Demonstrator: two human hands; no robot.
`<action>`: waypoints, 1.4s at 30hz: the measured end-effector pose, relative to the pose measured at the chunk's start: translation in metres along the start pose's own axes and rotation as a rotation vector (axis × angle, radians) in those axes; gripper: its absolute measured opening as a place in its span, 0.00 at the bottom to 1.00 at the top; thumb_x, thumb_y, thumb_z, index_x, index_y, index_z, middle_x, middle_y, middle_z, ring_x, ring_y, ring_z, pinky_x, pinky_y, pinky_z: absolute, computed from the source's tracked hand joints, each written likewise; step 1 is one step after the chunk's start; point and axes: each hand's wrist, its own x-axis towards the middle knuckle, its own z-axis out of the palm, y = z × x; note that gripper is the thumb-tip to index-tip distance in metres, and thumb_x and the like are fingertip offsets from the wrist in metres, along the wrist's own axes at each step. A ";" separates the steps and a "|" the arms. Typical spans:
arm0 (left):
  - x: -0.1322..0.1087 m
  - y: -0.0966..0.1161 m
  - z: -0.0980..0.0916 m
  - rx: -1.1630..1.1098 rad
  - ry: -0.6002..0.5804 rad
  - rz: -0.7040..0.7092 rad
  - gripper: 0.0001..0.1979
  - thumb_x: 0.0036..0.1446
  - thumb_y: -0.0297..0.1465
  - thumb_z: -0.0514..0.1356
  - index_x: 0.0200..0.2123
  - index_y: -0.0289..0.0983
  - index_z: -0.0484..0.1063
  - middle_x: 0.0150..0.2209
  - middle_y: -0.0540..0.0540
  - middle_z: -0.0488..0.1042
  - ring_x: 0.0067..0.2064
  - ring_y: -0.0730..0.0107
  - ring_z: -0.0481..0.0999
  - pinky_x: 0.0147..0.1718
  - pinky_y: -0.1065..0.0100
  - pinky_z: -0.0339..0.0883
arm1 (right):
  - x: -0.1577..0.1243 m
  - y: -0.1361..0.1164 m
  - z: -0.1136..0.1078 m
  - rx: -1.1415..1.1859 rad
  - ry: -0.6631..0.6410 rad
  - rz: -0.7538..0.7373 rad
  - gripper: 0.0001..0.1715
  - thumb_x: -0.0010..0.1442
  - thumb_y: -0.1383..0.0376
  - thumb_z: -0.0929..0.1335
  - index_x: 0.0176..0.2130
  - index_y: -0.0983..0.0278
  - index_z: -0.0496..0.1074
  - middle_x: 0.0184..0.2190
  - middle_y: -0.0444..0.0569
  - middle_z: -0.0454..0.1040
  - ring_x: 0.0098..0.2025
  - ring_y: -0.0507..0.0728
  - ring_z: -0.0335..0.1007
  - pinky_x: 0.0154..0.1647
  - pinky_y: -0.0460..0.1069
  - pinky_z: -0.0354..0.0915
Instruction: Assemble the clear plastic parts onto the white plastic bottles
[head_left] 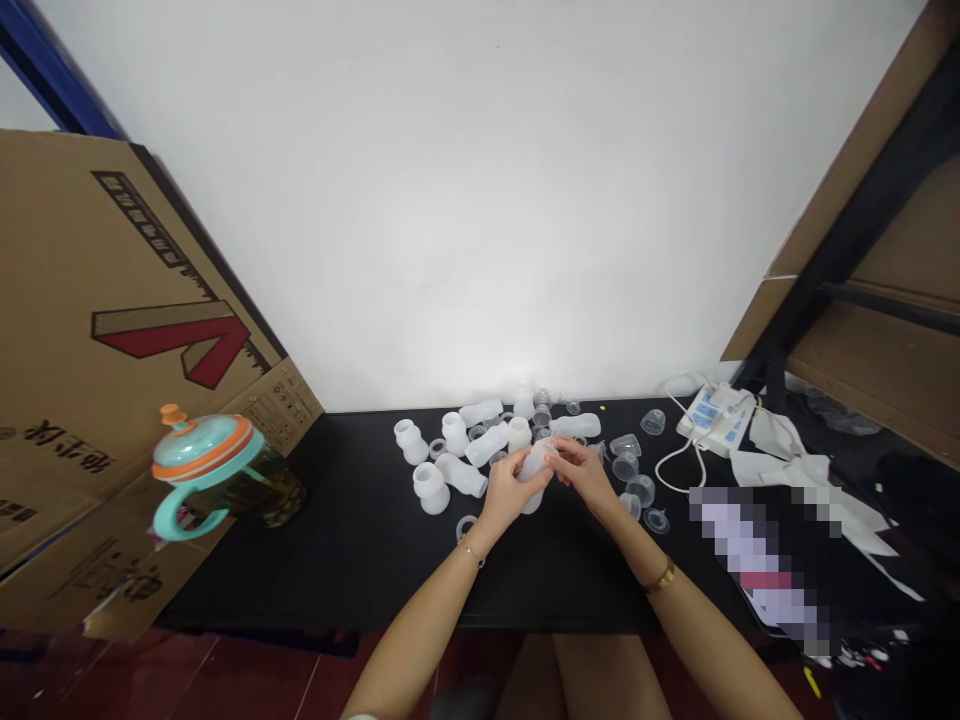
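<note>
My left hand (507, 489) is wrapped round a translucent white plastic bottle (535, 468), held just above the black table (360, 540). My right hand (583, 472) pinches at the bottle's upper end, fingers closed on it. Behind the hands lies a cluster of several similar white bottles (459, 452). Several clear caps and rings (634, 470) lie scattered to the right of my hands.
A teal and orange lidded cup (204, 465) stands on a large cardboard box (97, 380) at the left. A white power strip with cable (716, 418) and white papers (795, 465) lie at the right, beside a wooden shelf frame (862, 260). A white wall rises behind.
</note>
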 end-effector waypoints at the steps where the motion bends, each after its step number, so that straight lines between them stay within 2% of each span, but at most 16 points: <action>1: 0.000 0.000 0.000 -0.040 -0.001 -0.008 0.21 0.53 0.43 0.66 0.43 0.33 0.78 0.32 0.47 0.75 0.33 0.68 0.69 0.34 0.68 0.64 | 0.000 0.000 0.000 0.019 -0.012 0.021 0.21 0.53 0.51 0.74 0.41 0.62 0.79 0.32 0.46 0.73 0.21 0.48 0.59 0.18 0.45 0.55; 4: 0.001 -0.002 0.002 -0.173 -0.023 -0.053 0.23 0.51 0.44 0.68 0.44 0.33 0.78 0.37 0.44 0.78 0.37 0.63 0.74 0.38 0.66 0.68 | 0.000 -0.001 0.002 0.061 -0.014 0.076 0.24 0.55 0.49 0.73 0.43 0.64 0.78 0.22 0.43 0.69 0.20 0.49 0.57 0.18 0.45 0.54; 7: 0.003 -0.003 0.002 -0.277 -0.056 -0.081 0.25 0.49 0.44 0.70 0.45 0.33 0.77 0.39 0.42 0.79 0.39 0.60 0.77 0.41 0.63 0.69 | -0.001 -0.001 0.002 0.087 -0.007 0.103 0.26 0.55 0.49 0.72 0.44 0.65 0.78 0.18 0.41 0.65 0.20 0.49 0.57 0.19 0.45 0.54; 10: 0.005 -0.002 -0.001 -0.351 -0.088 -0.109 0.24 0.51 0.46 0.68 0.43 0.33 0.77 0.39 0.41 0.79 0.40 0.60 0.77 0.41 0.64 0.69 | -0.002 -0.002 0.002 0.142 0.010 0.121 0.26 0.56 0.48 0.72 0.44 0.65 0.78 0.18 0.41 0.64 0.20 0.50 0.56 0.19 0.45 0.54; 15: 0.006 -0.002 -0.005 -0.447 -0.119 -0.235 0.24 0.59 0.48 0.61 0.42 0.31 0.78 0.34 0.42 0.78 0.35 0.63 0.74 0.35 0.67 0.64 | -0.002 -0.003 0.002 0.272 0.009 0.135 0.25 0.57 0.48 0.71 0.44 0.64 0.79 0.21 0.42 0.65 0.20 0.48 0.54 0.18 0.45 0.52; 20: 0.006 -0.002 -0.009 -0.509 -0.171 -0.319 0.25 0.56 0.45 0.65 0.47 0.31 0.76 0.35 0.42 0.78 0.36 0.64 0.75 0.34 0.69 0.63 | -0.001 -0.003 0.002 0.384 0.024 0.182 0.27 0.53 0.50 0.75 0.48 0.63 0.78 0.23 0.43 0.69 0.20 0.48 0.55 0.18 0.45 0.53; 23: 0.006 -0.003 -0.011 -0.525 -0.191 -0.338 0.24 0.55 0.44 0.66 0.46 0.31 0.75 0.35 0.43 0.77 0.36 0.67 0.74 0.35 0.70 0.63 | -0.001 -0.002 0.001 0.412 0.023 0.197 0.28 0.53 0.50 0.75 0.49 0.63 0.78 0.23 0.43 0.70 0.20 0.48 0.56 0.18 0.45 0.53; 28: 0.008 -0.003 -0.012 -0.512 -0.161 -0.359 0.24 0.51 0.44 0.68 0.45 0.32 0.75 0.37 0.44 0.76 0.36 0.67 0.74 0.34 0.70 0.64 | -0.002 0.001 0.002 0.423 -0.004 0.197 0.28 0.55 0.50 0.74 0.50 0.63 0.78 0.23 0.43 0.70 0.21 0.48 0.58 0.18 0.45 0.53; 33: 0.009 -0.001 -0.011 -0.487 -0.129 -0.372 0.26 0.46 0.45 0.71 0.44 0.34 0.75 0.36 0.44 0.76 0.35 0.68 0.75 0.29 0.72 0.63 | -0.003 0.002 0.002 0.415 -0.013 0.205 0.28 0.56 0.49 0.73 0.49 0.64 0.78 0.24 0.44 0.70 0.22 0.49 0.59 0.19 0.45 0.53; 42: 0.008 0.001 -0.011 -0.512 -0.142 -0.368 0.24 0.51 0.46 0.68 0.43 0.34 0.74 0.36 0.45 0.76 0.36 0.67 0.75 0.31 0.71 0.63 | -0.002 0.003 0.003 0.424 0.016 0.203 0.28 0.57 0.50 0.73 0.52 0.61 0.75 0.24 0.43 0.70 0.22 0.49 0.61 0.19 0.45 0.55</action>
